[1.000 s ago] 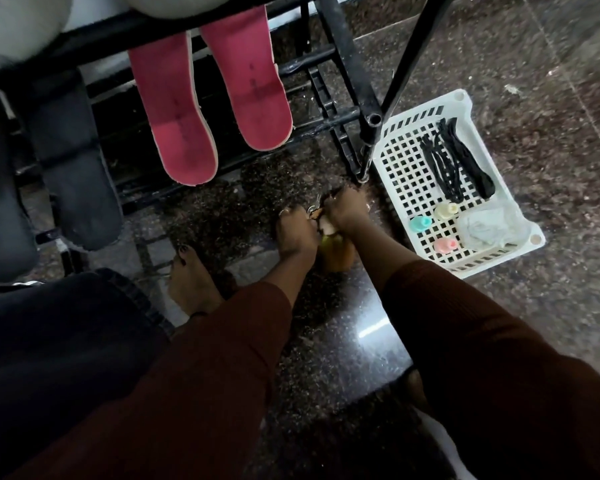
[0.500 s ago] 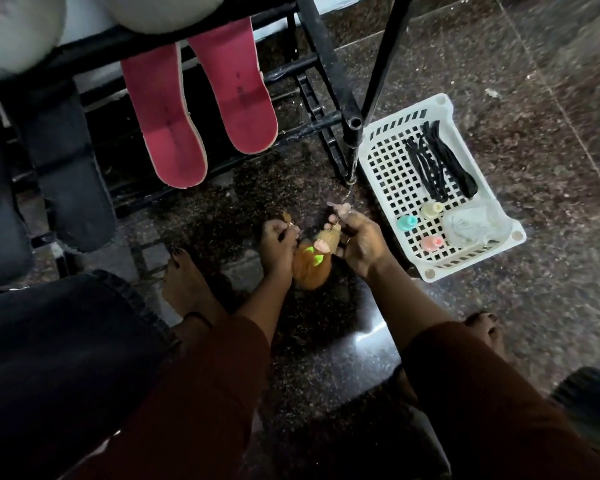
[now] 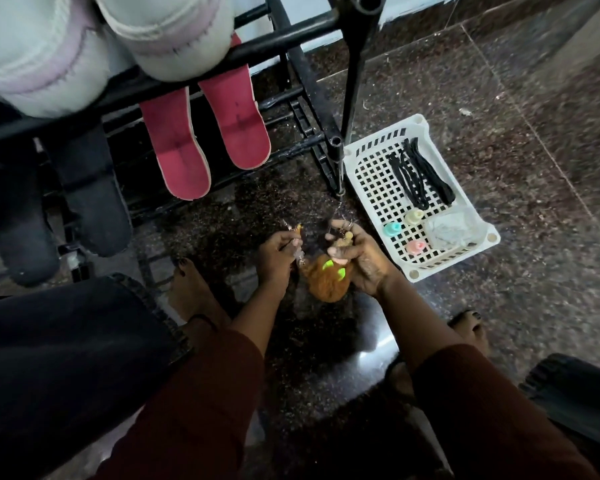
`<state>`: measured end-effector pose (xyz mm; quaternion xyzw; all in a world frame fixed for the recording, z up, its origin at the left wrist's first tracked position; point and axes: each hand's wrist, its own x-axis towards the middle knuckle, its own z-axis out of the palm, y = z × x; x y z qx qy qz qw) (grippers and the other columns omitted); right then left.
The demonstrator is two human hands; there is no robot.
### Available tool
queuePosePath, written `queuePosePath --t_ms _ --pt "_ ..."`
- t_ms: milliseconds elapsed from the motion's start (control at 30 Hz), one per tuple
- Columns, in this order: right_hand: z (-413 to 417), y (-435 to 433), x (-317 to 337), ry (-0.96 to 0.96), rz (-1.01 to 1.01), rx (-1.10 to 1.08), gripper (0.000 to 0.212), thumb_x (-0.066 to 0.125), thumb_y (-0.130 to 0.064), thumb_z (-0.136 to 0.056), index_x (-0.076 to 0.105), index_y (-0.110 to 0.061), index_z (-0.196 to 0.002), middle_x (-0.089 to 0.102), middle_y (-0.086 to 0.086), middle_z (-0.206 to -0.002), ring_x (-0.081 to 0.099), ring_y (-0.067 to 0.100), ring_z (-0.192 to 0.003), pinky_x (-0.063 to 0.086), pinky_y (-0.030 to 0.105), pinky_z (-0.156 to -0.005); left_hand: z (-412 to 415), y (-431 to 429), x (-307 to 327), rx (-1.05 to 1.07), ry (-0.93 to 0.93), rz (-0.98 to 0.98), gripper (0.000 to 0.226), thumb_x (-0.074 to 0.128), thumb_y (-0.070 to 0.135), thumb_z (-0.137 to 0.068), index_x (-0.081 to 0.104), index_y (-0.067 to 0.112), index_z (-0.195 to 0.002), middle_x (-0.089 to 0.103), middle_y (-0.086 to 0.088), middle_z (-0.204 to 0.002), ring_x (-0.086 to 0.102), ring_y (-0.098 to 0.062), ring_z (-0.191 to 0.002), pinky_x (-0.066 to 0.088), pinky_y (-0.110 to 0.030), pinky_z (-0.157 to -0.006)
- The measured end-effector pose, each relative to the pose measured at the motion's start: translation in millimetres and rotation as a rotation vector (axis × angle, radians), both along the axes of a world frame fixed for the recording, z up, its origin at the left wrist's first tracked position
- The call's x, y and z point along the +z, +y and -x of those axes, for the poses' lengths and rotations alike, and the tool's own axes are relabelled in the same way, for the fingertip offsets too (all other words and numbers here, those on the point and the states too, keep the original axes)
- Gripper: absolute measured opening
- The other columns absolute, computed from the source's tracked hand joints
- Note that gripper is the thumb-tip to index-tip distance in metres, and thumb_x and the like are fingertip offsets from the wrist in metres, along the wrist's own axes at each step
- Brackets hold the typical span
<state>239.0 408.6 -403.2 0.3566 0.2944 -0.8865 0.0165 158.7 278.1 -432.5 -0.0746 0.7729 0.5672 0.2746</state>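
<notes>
A small orange furry charm [image 3: 326, 284] with two bright green patches hangs between my hands just above the dark granite floor. My left hand [image 3: 278, 254] pinches a small metal clasp piece with an orange tip at its fingertips. My right hand [image 3: 359, 256] curls round the charm's top, where a pale bead and a metal ring with a thin chain show. The chain runs up toward the foot of the black rack [image 3: 336, 150]. Both hands are a short gap apart.
A white perforated basket [image 3: 368, 161] on the floor to the right holds black hair ties [image 3: 420, 178], three small coloured bottles [image 3: 392, 230] and a clear packet. The black shoe rack carries red soles [image 3: 205, 140], dark shoes and pale shoes. My bare feet [image 3: 191, 292] flank the hands.
My hands have come back from the rack foot toward me and parted slightly. The charm is now in plain sight between them. The camera has tilted up, showing more of the rack.
</notes>
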Motion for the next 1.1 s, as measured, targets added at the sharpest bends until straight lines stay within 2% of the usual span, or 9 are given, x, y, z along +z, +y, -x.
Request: queuePosePath --t_ms 200,300,467,667,767,900,967,1033,1100 --pt "-10.6 8.2 24.0 0.033 -0.087 0.012 0.052 0.044 0.031 -0.071 0.055 -0.013 -0.095 0.052 0.008 -0.102 0.049 0.019 -0.101 0.054 0.024 -0.067 -6.2 9.8 38.4 -0.058 0.102 -0.061 0.033 0.056 -0.006 -0.088 0.060 0.020 -0.108 0.060 -0.001 -0.087 0.059 -0.018 -0.083 0.050 -0.023 -0.069" --pt "-14.1 17.4 41.5 0.031 -0.072 -0.033 0.047 0.041 0.031 -0.074 0.053 -0.010 -0.094 0.052 0.008 -0.096 0.054 0.018 -0.088 0.056 0.022 -0.061 -8.8 13.9 48.9 -0.127 0.156 -0.050 0.059 0.059 -0.009 -0.084 0.053 0.026 -0.130 0.063 -0.010 -0.095 0.063 -0.021 -0.086 0.054 -0.033 -0.078" --pt "-25.2 40.7 53.1 0.046 -0.134 0.039 0.043 0.043 0.030 -0.073 0.053 -0.007 -0.093 0.052 0.009 -0.085 0.056 0.018 -0.073 0.054 0.023 -0.062 -22.1 23.9 66.7 -0.229 0.285 -0.035 0.029 0.061 -0.005 -0.084 0.070 0.014 -0.104 0.071 -0.011 -0.102 0.066 -0.023 -0.094 0.055 -0.036 -0.082" --pt "-30.2 84.6 61.9 0.083 -0.325 -0.006 0.023 0.058 0.015 -0.075 0.056 -0.007 -0.083 0.062 0.003 -0.073 0.059 0.015 -0.066 0.051 0.030 -0.070 -26.3 64.1 80.0 -0.200 0.198 -0.160 0.026 0.055 -0.012 -0.085 0.068 0.009 -0.093 0.065 -0.012 -0.090 0.062 -0.010 -0.075 0.054 -0.016 -0.065" --pt "-18.3 112.7 57.3 0.003 -0.478 0.015 0.020 0.060 0.004 -0.082 0.048 -0.012 -0.080 0.054 -0.002 -0.061 0.052 0.009 -0.056 0.045 0.030 -0.066 -19.5 95.6 76.7 -0.180 0.174 -0.137 0.019 0.057 -0.006 -0.087 0.066 0.011 -0.084 0.062 -0.012 -0.089 0.060 -0.020 -0.081 0.053 -0.026 -0.066" --pt "11.7 148.5 62.9 0.037 -0.638 0.202 0.005 0.056 -0.010 -0.090 0.054 -0.007 -0.086 0.059 0.005 -0.073 0.055 0.014 -0.065 0.048 0.029 -0.066 2.7 148.8 66.2 -0.213 0.260 -0.028 0.009 0.060 0.000 -0.085 0.069 -0.001 -0.089 0.059 -0.015 -0.099 0.056 -0.022 -0.086 0.049 -0.027 -0.072" --pt "31.4 164.5 63.5 -0.060 -0.789 0.330 0.012 0.056 -0.011 -0.091 0.055 -0.008 -0.079 0.056 0.008 -0.072 0.052 0.016 -0.065 0.045 0.029 -0.062 14.1 173.3 62.8 -0.258 0.239 0.013 0.009 0.059 0.000 -0.086 0.068 0.001 -0.089 0.062 -0.008 -0.082 0.053 -0.016 -0.072 0.045 -0.024 -0.066" --pt "50.8 174.5 61.8 -0.175 -0.934 0.449 0.015 0.057 -0.006 -0.085 0.054 -0.008 -0.071 0.053 0.010 -0.066 0.049 0.017 -0.060 0.039 0.029 -0.058 25.0 193.2 56.5 -0.268 0.176 0.079 0.010 0.058 0.001 -0.088 0.067 0.005 -0.089 0.058 -0.002 -0.069 0.049 -0.011 -0.062 0.040 -0.020 -0.054" --pt "67.5 177.9 55.5 -0.235 -1.007 0.595 0.022 0.049 0.006 -0.076 0.051 -0.006 -0.057 0.050 0.011 -0.060 0.044 0.016 -0.054 0.033 0.028 -0.053 36.1 205.2 43.0 -0.242 0.135 0.156 0.010 0.060 0.002 -0.087 0.070 0.002 -0.090 0.061 -0.004 -0.074 0.056 -0.015 -0.070 0.047 -0.021 -0.060"
